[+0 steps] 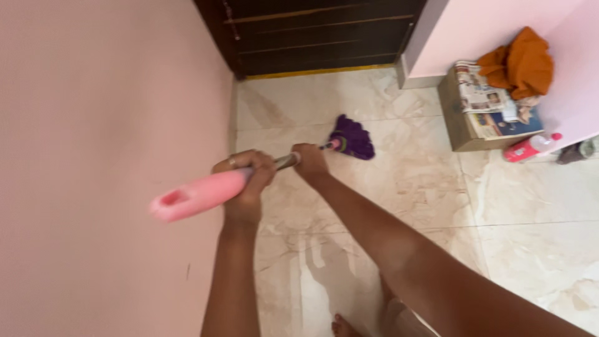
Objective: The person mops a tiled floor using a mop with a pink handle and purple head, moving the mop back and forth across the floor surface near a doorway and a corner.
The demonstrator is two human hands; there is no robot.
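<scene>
A mop with a pink handle grip (193, 195) and a metal shaft runs from my hands down to its purple head (352, 137), which rests on the pale marble floor (399, 187). My left hand (246, 181) is closed around the pink grip near its lower end. Further down the shaft, my right hand (310, 161) grips the metal part just short of the mop head. A wet streak shows on the floor below my arms.
A pink wall (106, 156) stands close on the left. A dark wooden door (318, 31) closes the far end. At right a cardboard box (458, 122) holds newspapers and an orange cloth (521, 62); a red bottle (530, 148) lies beside it. My foot (343, 327) shows below.
</scene>
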